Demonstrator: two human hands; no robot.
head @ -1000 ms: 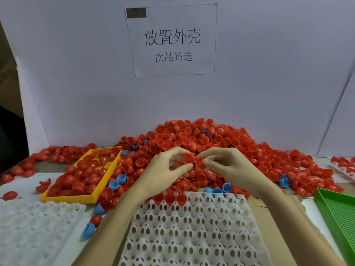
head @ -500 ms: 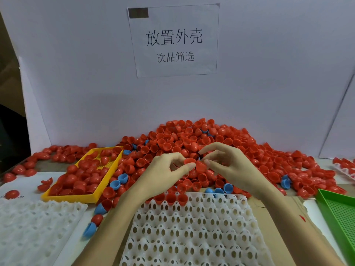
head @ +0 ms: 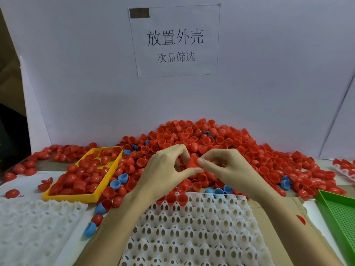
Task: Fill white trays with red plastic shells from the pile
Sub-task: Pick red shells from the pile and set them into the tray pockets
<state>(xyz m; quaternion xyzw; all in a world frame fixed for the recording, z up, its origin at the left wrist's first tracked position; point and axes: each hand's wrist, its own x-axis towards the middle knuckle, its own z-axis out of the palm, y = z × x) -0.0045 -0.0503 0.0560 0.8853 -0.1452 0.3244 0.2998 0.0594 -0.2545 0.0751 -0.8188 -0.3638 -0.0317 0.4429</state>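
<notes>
- Both hands are up over the near edge of the pile (head: 221, 146), at about 12 o'clock from the tray (head: 192, 227).
- The left hand (head: 169, 169) pinches a red shell (head: 192, 162) with thumb below and fingers curled over the top.
- The right hand (head: 226, 167) has its fingers curled too, and its fingertips touch the same shell from the 3 o'clock side.
- A second ago there were two shells to see between the hands, side by side. Now I can see only one red lump there. It may be two shells stuck or stacked together, but the fingers hide too much to be sure.
- The hands have moved closer and the shell has turned, so I think they are checking it or pulling it apart before it goes down.
- The tray is nearly bare. Just a few shells (head: 176, 198) sit in the far row, at 12 o'clock on the tray.
- So the filling has only just started, and this shell still has to go in a hole.
- A yellow bin (head: 73, 197) with red shells sits at 9 o'clock, and a green bin (head: 338, 214) at 3 o'clock.
- Some blue shells (head: 119, 181) are mixed in, and those should stay out.
</notes>
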